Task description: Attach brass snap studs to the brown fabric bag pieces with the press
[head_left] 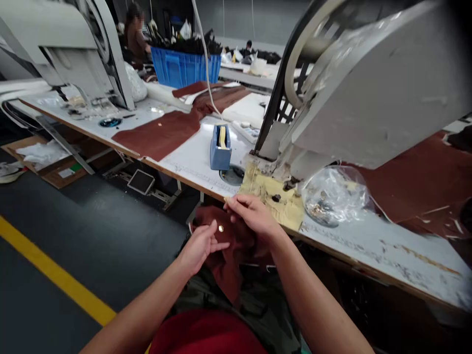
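A dark brown-red piece of cloth [236,250] hangs over my lap, below the table's edge. My left hand [201,248] grips its left side, with some fingers hidden by the cloth. A small shiny gold-coloured metal fastener [221,228] sits on the cloth just right of my left thumb. Above the cloth, at the table edge, my right hand [254,212] is closed in a pinch. A tiny yellowish piece [226,199] shows at its fingertips, too small to name exactly. Right behind that hand lies a yellowish padded sheet [291,209] under the machine head.
A large grey machine [368,88] overhangs the table on the right; another machine [70,49] stands left. A blue tape dispenser [220,155], a clear plastic bag [337,191] and brown cloth panels [162,135] lie on the table. Behind are a blue crate [184,66] and a seated person [136,37].
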Demonstrator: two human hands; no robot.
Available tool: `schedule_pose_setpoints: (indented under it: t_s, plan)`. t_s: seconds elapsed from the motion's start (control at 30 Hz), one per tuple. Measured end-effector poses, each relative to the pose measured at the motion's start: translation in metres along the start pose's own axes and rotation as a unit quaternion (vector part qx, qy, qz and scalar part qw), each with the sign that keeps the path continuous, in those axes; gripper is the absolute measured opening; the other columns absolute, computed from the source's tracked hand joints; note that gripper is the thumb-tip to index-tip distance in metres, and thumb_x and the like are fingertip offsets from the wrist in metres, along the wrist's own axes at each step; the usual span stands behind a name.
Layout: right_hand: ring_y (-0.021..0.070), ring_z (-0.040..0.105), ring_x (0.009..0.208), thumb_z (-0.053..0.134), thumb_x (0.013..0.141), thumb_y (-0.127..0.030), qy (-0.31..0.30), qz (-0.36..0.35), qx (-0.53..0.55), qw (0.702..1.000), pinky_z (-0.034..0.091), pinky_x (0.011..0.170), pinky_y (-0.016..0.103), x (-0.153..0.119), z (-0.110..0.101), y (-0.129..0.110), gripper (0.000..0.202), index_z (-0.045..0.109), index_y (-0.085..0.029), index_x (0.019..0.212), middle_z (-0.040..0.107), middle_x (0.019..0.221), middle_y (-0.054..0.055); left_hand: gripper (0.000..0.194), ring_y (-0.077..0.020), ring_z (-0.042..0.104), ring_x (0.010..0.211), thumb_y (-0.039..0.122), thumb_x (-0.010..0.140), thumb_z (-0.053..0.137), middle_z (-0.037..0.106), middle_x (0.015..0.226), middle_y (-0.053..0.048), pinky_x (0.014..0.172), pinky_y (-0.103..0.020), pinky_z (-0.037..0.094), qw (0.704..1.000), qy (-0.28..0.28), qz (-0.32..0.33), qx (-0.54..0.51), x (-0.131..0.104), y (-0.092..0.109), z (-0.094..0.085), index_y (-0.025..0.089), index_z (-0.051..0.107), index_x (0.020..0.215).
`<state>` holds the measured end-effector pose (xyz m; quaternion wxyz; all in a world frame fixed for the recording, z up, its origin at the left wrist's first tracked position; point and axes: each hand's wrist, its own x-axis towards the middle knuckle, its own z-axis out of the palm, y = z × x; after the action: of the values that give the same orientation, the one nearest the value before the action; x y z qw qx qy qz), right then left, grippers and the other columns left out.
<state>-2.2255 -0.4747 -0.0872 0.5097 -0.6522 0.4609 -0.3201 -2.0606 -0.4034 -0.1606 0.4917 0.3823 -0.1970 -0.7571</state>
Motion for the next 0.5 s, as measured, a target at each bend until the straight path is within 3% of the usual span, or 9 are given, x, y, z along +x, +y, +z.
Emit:
schedule_pose_setpoints:
  t_s: [0.07,0.17,0.33,0.5]
  plan:
    - [0.0101,0.055,0.060,0.057,0.091,-0.057,-0.059,0.012,-0.033,0.998,0.043,0.056,0.020,-0.033,0.008,0.007,0.043,0.069,-0.016,0.082,0.063,0.070,0.000,0.033,-0.0127,0.063,0.071,0.045,0.085,0.073,0.064,0.073,-0.001,0.088,-0.043,0.061,0.999,-0.026,0.002,0.027,-0.004,0.007,0.002,0.012,0.065,0.084]
    - [0.0101,0.052,0.058,0.053,0.094,-0.056,-0.063,0.030,-0.079,0.994,0.037,0.052,0.020,-0.061,0.017,0.020,0.045,0.067,-0.016,0.077,0.059,0.065,-0.001,0.039,-0.0157,0.066,0.079,0.050,0.084,0.072,0.068,0.080,-0.005,0.087,-0.038,0.060,0.996,-0.041,0.005,0.073,-0.009,0.009,0.008,0.011,0.066,0.083]
    - [0.0103,0.047,0.056,0.048,0.096,-0.055,-0.023,0.022,-0.126,0.991,0.031,0.052,0.023,-0.068,0.023,0.031,0.049,0.065,-0.017,0.070,0.059,0.062,-0.001,0.042,-0.0119,0.059,0.071,0.053,0.083,0.071,0.057,0.069,0.001,0.088,-0.039,0.058,0.991,-0.032,0.027,0.124,-0.015,0.000,0.015,0.011,0.064,0.077]
    - [0.0111,0.046,0.052,0.049,0.095,-0.056,-0.002,0.033,-0.184,0.982,0.026,0.052,0.026,-0.068,0.023,0.031,0.052,0.068,-0.018,0.066,0.060,0.058,0.000,0.044,-0.0109,0.058,0.069,0.054,0.082,0.072,0.056,0.068,0.002,0.089,-0.041,0.059,0.990,-0.027,0.025,0.133,-0.019,-0.004,0.015,0.010,0.066,0.079]
